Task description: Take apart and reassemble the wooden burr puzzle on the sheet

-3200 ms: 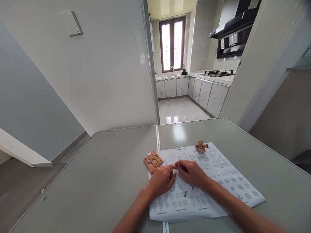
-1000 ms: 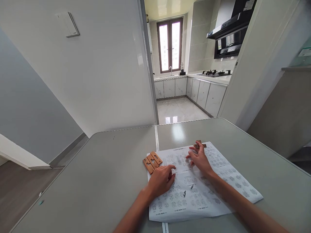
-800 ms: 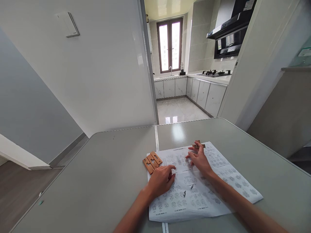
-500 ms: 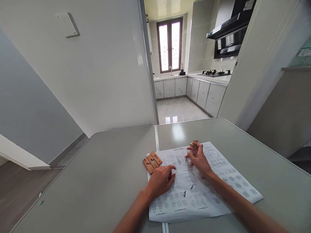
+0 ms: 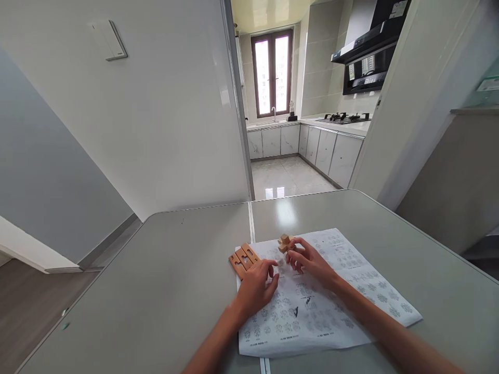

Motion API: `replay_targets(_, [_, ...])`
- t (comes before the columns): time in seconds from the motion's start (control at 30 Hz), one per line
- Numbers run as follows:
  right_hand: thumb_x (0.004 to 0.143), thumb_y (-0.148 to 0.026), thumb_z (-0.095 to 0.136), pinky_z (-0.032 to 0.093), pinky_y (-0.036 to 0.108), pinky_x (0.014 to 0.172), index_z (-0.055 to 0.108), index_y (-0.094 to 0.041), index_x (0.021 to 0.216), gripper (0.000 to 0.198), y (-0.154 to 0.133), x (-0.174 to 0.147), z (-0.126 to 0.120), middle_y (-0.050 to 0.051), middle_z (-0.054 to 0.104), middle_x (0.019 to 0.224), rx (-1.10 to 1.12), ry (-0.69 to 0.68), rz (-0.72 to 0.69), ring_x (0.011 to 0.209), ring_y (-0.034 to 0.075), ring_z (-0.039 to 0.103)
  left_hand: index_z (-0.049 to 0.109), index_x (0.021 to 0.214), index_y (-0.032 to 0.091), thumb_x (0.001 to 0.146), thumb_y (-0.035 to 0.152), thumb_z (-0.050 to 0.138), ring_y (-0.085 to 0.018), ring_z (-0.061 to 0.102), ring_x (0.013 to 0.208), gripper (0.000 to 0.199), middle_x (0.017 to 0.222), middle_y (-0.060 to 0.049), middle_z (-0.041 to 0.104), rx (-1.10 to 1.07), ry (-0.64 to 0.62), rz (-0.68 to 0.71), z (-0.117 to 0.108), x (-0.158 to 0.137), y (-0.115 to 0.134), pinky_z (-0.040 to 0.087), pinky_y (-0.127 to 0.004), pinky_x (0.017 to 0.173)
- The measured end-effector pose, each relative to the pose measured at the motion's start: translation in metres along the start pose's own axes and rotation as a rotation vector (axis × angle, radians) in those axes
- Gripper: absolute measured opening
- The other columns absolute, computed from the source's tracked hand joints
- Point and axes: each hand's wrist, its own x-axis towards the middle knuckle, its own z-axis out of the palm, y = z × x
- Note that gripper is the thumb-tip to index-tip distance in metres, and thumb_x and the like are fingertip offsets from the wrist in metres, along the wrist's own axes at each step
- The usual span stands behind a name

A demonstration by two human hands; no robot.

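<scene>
My right hand (image 5: pixel 306 258) has its thumb and fingertips on an interlocking wooden block puzzle (image 5: pixel 286 243), a cross-like cluster of pale notched pieces. The puzzle is over the far edge of a printed sheet (image 5: pixel 273 327), with its right side partly behind my fingers. My left hand (image 5: pixel 259 283) is over the left part of the sheet, its fingers bent and the thumb apart, holding nothing. Just beyond its knuckles lie three flat brown wooden pieces (image 5: pixel 244 257) side by side, marked with numbers and cut with slots. My left hand covers their near corner.
The sheet shows rows of small printed diagrams and a few dark pen marks. It lies on a grey table (image 5: pixel 156 291) with a pale seam down the middle. A white wall (image 5: pixel 175 114) stands past the far edge, beside a doorway into a kitchen.
My right hand has moved left and slightly nearer with the block puzzle, turning it so more of its pale ends show. My left hand has barely shifted.
</scene>
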Motion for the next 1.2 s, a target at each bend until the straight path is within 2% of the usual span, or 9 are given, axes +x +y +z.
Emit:
replay_targets(0.17, [0.096, -0.054, 0.063, 0.04, 0.026, 0.055, 0.05, -0.024, 0.099, 0.033, -0.007, -0.005, 0.002, -0.003, 0.062, 0.068, 0.123, -0.17, 0.034, 0.056, 0.013, 0.051, 0.046, 0.132, 0.024, 0.096, 0.038, 0.064, -0.021, 0.062, 0.097, 0.043, 0.112, -0.007, 0.062, -0.178, 0.184, -0.098, 0.002, 0.0, -0.002, 0.051, -0.037, 0.088])
replay_targets(0.23, [0.097, -0.052, 0.062, 0.04, 0.026, 0.056, 0.05, -0.023, 0.097, 0.031, -0.008, -0.007, 0.001, -0.005, 0.058, 0.064, 0.185, -0.216, 0.048, 0.055, 0.012, 0.049, 0.044, 0.136, 0.025, 0.093, 0.039, 0.069, -0.022, 0.061, 0.104, 0.051, 0.123, -0.009, 0.061, -0.23, 0.219, -0.125, 0.003, 0.001, -0.002, 0.051, -0.039, 0.091])
replay_targets(0.43, [0.088, -0.05, 0.07, 0.037, 0.023, 0.049, 0.048, -0.024, 0.09, 0.034, 0.0, -0.007, -0.001, -0.007, 0.053, 0.06, 0.359, -0.415, 0.15, 0.047, 0.01, 0.048, 0.043, 0.145, 0.028, 0.082, 0.03, 0.08, -0.028, 0.058, 0.124, 0.073, 0.144, -0.012, 0.056, -0.461, 0.087, -0.121, -0.005, 0.001, 0.007, 0.049, -0.045, 0.102])
replay_targets(0.5, [0.086, -0.05, 0.071, 0.037, 0.022, 0.047, 0.047, -0.024, 0.09, 0.036, 0.004, -0.006, -0.002, -0.008, 0.052, 0.056, 0.4, -0.488, 0.169, 0.044, 0.01, 0.048, 0.046, 0.146, 0.028, 0.079, 0.027, 0.082, -0.028, 0.058, 0.127, 0.075, 0.142, -0.011, 0.06, -0.505, 0.024, -0.127, -0.009, 0.001, 0.012, 0.047, -0.047, 0.107])
replay_targets(0.57, [0.086, -0.05, 0.072, 0.038, 0.022, 0.047, 0.047, -0.024, 0.091, 0.036, 0.006, -0.007, -0.001, -0.008, 0.053, 0.057, 0.413, -0.522, 0.175, 0.044, 0.01, 0.049, 0.052, 0.142, 0.027, 0.08, 0.029, 0.081, -0.028, 0.061, 0.123, 0.068, 0.135, -0.009, 0.066, -0.501, -0.027, -0.147, -0.012, 0.0, 0.016, 0.047, -0.045, 0.107])
replay_targets(0.7, [0.09, -0.051, 0.069, 0.042, 0.023, 0.054, 0.051, -0.022, 0.101, 0.035, 0.001, -0.009, 0.0, -0.005, 0.06, 0.065, 0.347, -0.517, 0.144, 0.052, 0.011, 0.054, 0.059, 0.13, 0.025, 0.083, 0.032, 0.079, -0.026, 0.067, 0.115, 0.052, 0.124, -0.007, 0.071, -0.498, -0.01, -0.163, -0.012, 0.0, 0.019, 0.051, -0.042, 0.102])
replay_targets(0.87, [0.09, -0.054, 0.069, 0.043, 0.026, 0.058, 0.051, -0.022, 0.127, 0.052, -0.008, -0.009, 0.003, -0.003, 0.064, 0.073, 0.217, -0.411, 0.069, 0.055, 0.011, 0.054, 0.055, 0.131, 0.023, 0.079, 0.029, 0.081, -0.026, 0.067, 0.116, 0.058, 0.124, -0.008, 0.071, -0.535, 0.132, -0.207, -0.006, 0.002, 0.013, 0.051, -0.044, 0.105])
replay_targets(1.03, [0.094, -0.055, 0.065, 0.043, 0.026, 0.059, 0.061, -0.019, 0.116, 0.042, -0.01, -0.009, 0.005, -0.002, 0.062, 0.075, 0.088, -0.333, 0.063, 0.059, 0.012, 0.054, 0.056, 0.13, 0.023, 0.075, 0.032, 0.085, -0.025, 0.069, 0.109, 0.062, 0.116, -0.007, 0.072, -0.491, 0.185, -0.198, -0.005, 0.002, 0.013, 0.054, -0.043, 0.1])
replay_targets(1.2, [0.093, -0.053, 0.069, 0.042, 0.025, 0.058, 0.064, -0.018, 0.111, 0.04, -0.007, -0.008, 0.005, -0.002, 0.061, 0.077, 0.039, -0.337, 0.064, 0.062, 0.012, 0.056, 0.059, 0.129, 0.024, 0.072, 0.032, 0.086, -0.024, 0.068, 0.103, 0.064, 0.113, -0.005, 0.071, -0.4, 0.234, -0.151, -0.008, 0.002, 0.016, 0.054, -0.04, 0.094])
